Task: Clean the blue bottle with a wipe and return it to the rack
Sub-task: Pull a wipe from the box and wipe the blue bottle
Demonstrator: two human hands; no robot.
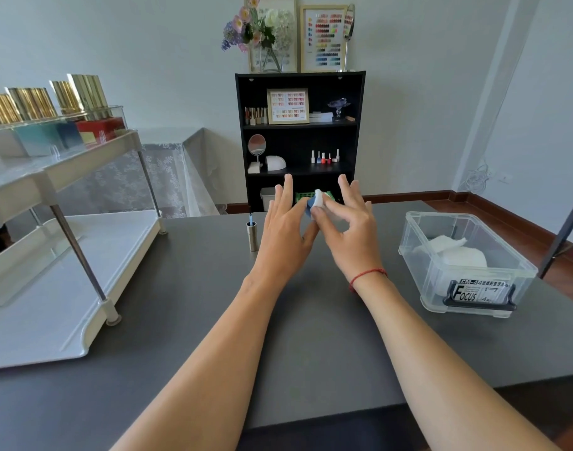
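Note:
Above the middle of the dark table, my left hand [283, 224] holds a small blue bottle [310, 205], mostly hidden between my hands; only a blue edge shows. My right hand [346, 222] pinches a white wipe [319, 199] against the bottle's top with thumb and forefinger, the other fingers spread. A silver cap with a blue brush [252, 234] stands upright on the table just left of my left hand. The white two-tier rack [83, 177] stands at the left, with gold-capped bottles in a clear tray on its upper shelf.
A clear plastic box [467, 265] with white wipes inside sits on the table at the right. A black bookshelf [299, 138] stands against the far wall behind the table. The rack's lower shelf [67, 255] is bare.

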